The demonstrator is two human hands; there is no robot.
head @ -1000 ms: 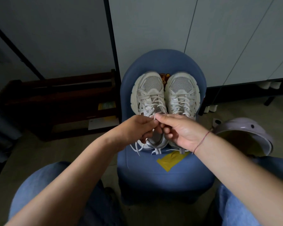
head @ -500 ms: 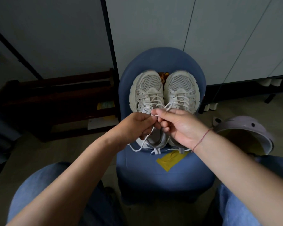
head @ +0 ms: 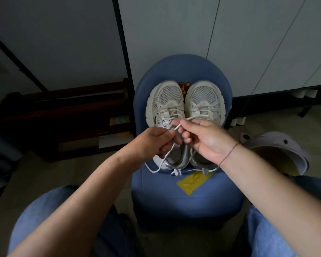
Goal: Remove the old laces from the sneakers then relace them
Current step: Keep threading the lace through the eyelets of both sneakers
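Lace (head: 176, 127) pinched in my left hand (head: 152, 143) and right hand (head: 206, 140), seemingly untied; next I unthread it from the sneaker (head: 165, 101).

Nothing here can be read: the white card (head: 109, 141) on the dark shelf (head: 63, 112) is too small and dim, the yellow tape (head: 194, 182) on the chair (head: 183, 201) looks plain, and the sneakers (head: 167, 101) show no legible brand.
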